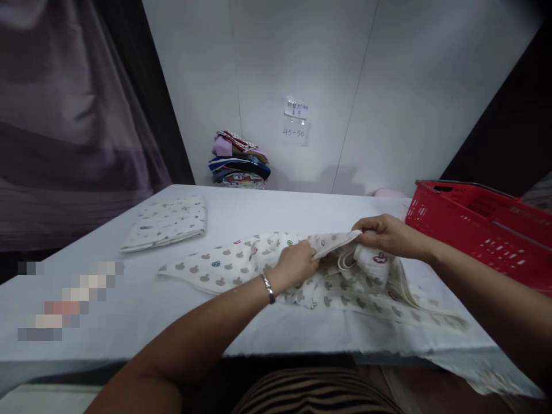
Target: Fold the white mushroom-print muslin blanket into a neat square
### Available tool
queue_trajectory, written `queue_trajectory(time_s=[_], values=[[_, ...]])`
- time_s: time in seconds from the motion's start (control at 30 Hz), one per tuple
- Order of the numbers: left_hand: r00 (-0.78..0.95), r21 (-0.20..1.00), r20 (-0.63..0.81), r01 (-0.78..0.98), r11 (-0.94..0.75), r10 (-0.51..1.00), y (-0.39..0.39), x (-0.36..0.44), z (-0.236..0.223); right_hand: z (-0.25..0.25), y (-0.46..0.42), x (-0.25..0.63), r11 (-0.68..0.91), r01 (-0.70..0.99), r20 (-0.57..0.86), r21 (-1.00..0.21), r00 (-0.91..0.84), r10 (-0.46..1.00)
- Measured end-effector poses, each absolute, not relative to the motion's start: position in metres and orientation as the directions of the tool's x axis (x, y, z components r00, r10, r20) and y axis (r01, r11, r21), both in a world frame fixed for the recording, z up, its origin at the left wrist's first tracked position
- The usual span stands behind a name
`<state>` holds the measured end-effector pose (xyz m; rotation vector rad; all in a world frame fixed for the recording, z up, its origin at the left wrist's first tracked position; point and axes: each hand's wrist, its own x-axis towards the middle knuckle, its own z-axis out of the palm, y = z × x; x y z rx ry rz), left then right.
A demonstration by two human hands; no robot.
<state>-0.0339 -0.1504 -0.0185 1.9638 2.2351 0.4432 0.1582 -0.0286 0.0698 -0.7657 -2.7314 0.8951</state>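
Note:
A white cloth printed with grey apples [345, 300] lies rumpled across the middle of the table, with a few red, green and blue apple prints among the grey. My left hand [297, 263], a silver bracelet on its wrist, is closed on the cloth's raised edge. Pinching the same edge a little farther right is my right hand [382, 233], thumb and fingers together. Between the hands the edge is lifted off the table, and loose folds hang beneath it. Some of the cloth under my hands is hidden.
A folded white patterned cloth [172, 221] rests at the table's left. Against the wall stands a stack of folded fabrics [239, 164]. A red plastic basket [466, 230] occupies the right side. The white-covered table's [164, 322] front edge runs just before my body.

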Motion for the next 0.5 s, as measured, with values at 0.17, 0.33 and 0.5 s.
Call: queue_trajectory(time_s=[0.17, 0.33, 0.5], values=[[-0.395, 0.397, 0.23, 0.873, 0.285, 0.89, -0.156, -0.124, 0.027, 0.073, -0.008, 0.204, 0.519, 0.506, 0.033, -0.689, -0.693, 0.72], [-0.552, 0.353, 0.299, 0.822, 0.447, 0.778, -0.185, -0.196, 0.088, 0.083, 0.012, 0.263, 0.287, 0.395, 0.136, -0.873, -0.369, 0.919], [-0.524, 0.061, 0.359, 0.839, 0.541, 0.772, -0.208, -0.198, 0.115, 0.09, 0.006, 0.305, 0.28, 0.398, 0.154, -0.874, -0.321, 0.935]])
